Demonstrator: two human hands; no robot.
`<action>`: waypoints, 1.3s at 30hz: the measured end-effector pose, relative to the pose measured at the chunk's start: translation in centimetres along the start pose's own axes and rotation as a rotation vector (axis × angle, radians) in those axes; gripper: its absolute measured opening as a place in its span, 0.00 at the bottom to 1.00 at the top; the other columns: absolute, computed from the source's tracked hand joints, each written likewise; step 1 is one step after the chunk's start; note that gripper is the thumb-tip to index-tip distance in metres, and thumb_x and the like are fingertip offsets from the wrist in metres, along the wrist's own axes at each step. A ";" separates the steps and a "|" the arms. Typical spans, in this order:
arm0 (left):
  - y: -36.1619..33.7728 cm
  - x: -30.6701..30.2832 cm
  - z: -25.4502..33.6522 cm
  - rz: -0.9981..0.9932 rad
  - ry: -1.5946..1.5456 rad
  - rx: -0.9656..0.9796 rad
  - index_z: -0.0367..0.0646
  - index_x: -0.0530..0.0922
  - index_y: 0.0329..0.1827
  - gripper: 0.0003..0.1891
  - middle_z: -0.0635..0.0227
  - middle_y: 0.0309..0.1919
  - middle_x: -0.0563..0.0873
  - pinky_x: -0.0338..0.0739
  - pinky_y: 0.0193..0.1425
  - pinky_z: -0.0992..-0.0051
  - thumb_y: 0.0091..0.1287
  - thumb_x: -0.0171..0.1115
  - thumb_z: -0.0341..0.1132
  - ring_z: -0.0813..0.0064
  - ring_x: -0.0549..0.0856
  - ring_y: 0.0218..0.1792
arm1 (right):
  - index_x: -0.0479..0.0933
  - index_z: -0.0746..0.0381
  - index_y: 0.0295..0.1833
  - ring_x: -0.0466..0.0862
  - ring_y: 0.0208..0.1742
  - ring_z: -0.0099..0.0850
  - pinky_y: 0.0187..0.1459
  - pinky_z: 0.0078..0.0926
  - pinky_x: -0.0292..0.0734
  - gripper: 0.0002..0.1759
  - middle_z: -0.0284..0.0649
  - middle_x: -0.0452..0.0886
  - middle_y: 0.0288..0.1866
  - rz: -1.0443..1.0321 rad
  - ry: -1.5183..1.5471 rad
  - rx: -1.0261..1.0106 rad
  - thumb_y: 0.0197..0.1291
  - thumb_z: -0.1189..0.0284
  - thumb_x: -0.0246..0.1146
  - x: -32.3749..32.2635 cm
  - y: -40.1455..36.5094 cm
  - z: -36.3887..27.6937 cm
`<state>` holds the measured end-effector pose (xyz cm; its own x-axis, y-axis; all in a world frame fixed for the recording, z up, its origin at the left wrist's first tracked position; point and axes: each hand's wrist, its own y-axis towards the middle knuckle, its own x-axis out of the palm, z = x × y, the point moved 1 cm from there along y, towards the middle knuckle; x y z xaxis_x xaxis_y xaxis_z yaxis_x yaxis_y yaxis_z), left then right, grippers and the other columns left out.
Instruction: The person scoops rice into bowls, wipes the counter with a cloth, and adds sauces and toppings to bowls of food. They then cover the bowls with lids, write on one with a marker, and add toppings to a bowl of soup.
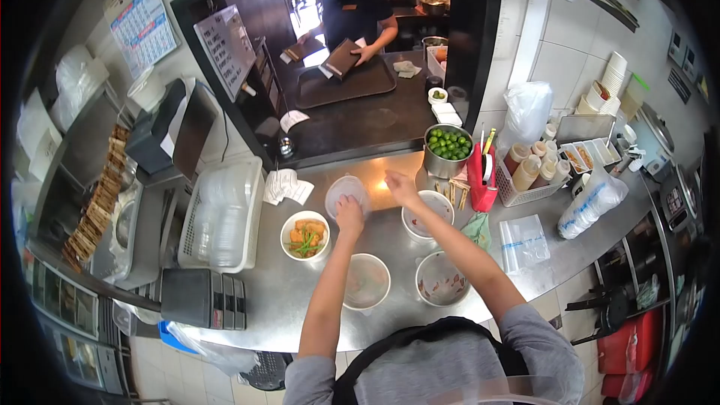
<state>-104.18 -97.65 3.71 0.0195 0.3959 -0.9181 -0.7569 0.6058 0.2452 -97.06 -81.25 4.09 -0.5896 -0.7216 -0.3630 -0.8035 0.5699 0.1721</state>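
My left hand (pixel 349 214) grips the near edge of a round, translucent plastic lid (pixel 346 189), its fingers bent over it. To the right, my right hand (pixel 403 188) is raised over the counter with fingers partly apart and nothing visible in them. Left of my left forearm stands a white bowl of food (pixel 305 235), orange-brown chunks with green strips on top. Between my forearms sits a white bowl (pixel 367 281) with a cloudy look inside. Below my right forearm is a bowl with reddish bits (pixel 442 279). Another similar bowl (pixel 428 216) is partly behind that forearm.
A white basket (pixel 251 244) of clear containers stands left. A metal pot of green limes (pixel 448 151) is at the back right, beside a red holder (pixel 482 178) and a basket of sauce bottles (pixel 534 171). Beyond the pass-through, a person holds dark folders (pixel 342 58) above a tray (pixel 346 92).
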 end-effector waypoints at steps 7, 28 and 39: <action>-2.7 -3.7 0.6 0.021 -0.369 0.162 0.38 0.69 0.40 0.07 0.51 0.42 0.76 0.72 0.45 0.57 0.61 0.51 0.30 0.48 0.75 0.44 | 0.65 0.48 0.61 0.75 0.52 0.34 0.49 0.51 0.69 0.23 0.36 0.74 0.53 -0.121 0.696 0.569 0.61 0.57 0.56 4.7 -0.6 -4.6; -7.1 -5.0 -18.2 0.428 -1.502 -0.741 0.26 0.69 0.56 0.29 0.51 0.56 0.74 0.66 0.59 0.72 0.70 0.42 0.49 0.63 0.74 0.56 | 0.76 0.62 0.50 0.78 0.39 0.24 0.43 0.23 0.74 0.13 0.34 0.80 0.42 -0.168 0.521 0.118 0.66 0.71 0.50 19.5 -2.5 -4.1; -7.1 -5.6 -14.2 0.676 -0.576 -0.634 0.36 0.76 0.45 0.20 0.50 0.36 0.83 0.73 0.42 0.64 0.67 0.49 0.47 0.58 0.81 0.36 | 0.75 0.63 0.47 0.78 0.46 0.48 0.47 0.39 0.72 0.14 0.51 0.80 0.40 0.046 0.125 -0.268 0.63 0.67 0.51 19.6 -4.7 -7.5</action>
<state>-108.20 -114.01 2.70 -0.3494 0.8770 -0.3299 -0.9221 -0.2593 0.2872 -105.49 -101.01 3.08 -0.6178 -0.7500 -0.2363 -0.7592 0.4908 0.4274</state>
